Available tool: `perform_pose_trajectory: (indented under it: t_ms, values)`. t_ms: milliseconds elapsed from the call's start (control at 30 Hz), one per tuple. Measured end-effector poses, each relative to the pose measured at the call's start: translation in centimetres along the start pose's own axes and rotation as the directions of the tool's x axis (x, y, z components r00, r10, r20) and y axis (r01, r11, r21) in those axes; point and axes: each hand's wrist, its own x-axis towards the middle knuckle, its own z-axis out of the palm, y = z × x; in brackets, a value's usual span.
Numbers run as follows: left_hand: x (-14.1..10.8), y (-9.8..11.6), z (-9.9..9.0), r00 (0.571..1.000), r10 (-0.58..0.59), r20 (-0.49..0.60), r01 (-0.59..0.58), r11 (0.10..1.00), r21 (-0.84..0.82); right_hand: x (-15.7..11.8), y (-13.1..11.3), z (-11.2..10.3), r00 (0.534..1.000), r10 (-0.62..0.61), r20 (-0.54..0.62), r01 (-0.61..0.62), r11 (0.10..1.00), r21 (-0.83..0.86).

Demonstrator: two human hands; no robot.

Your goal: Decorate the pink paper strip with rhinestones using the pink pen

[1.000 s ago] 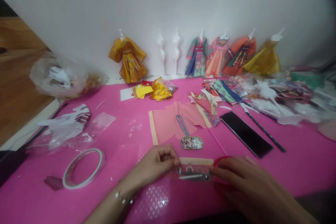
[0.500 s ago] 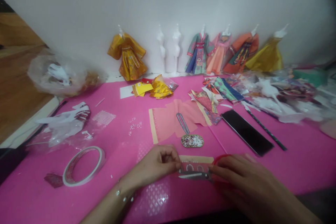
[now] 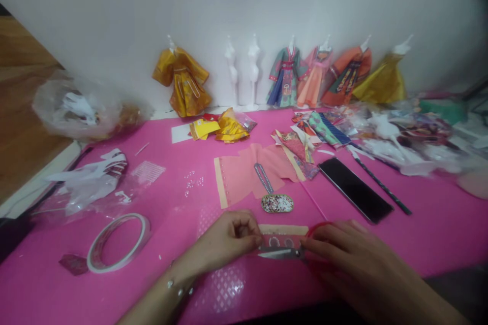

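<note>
Near the front of the pink table, my left hand (image 3: pixel 233 236) is closed, thumb against fingers, pinching the left end of a small pink fabric piece (image 3: pixel 281 240) with a cream upper edge and bead rings. My right hand (image 3: pixel 343 251) grips the red handles of a pair of scissors (image 3: pixel 280 253), and its fingertips reach the fabric's right end. The scissor blades point left along the fabric's lower edge, towards my left fingertips. Just beyond lies an oval tray of beads (image 3: pixel 277 203). Behind that tray, a pink cloth garment (image 3: pixel 244 175) lies flat with a bead loop on it.
A tape roll (image 3: pixel 91 254) and plastic bags are on the left. A black phone (image 3: pixel 356 190) and a dark stick (image 3: pixel 385 188) lie right. Dressed doll forms (image 3: pixel 183 81) and two bare ones (image 3: pixel 253 68) stand along the wall. Fabric scraps (image 3: pixel 232 126) lie before them.
The whole view has shifted slightly, so the table items appear a little further left. My hands keep their holds on the fabric and scissors.
</note>
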Motion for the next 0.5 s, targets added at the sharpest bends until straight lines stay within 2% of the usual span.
perform_pose_trajectory:
  t_ms: [133,500]
  values:
    - [-0.03,0.09,0.08,1.000,-0.006,-0.004,0.006,1.000,0.006,-0.06,0.24,-0.06,0.996,-0.003,0.087,-0.002,0.998,0.055]
    - [0.00,0.02,0.38,0.999,-0.023,-0.024,0.020,0.996,-0.089,0.04,0.28,-0.18,0.995,0.006,0.097,-0.012,0.999,0.053]
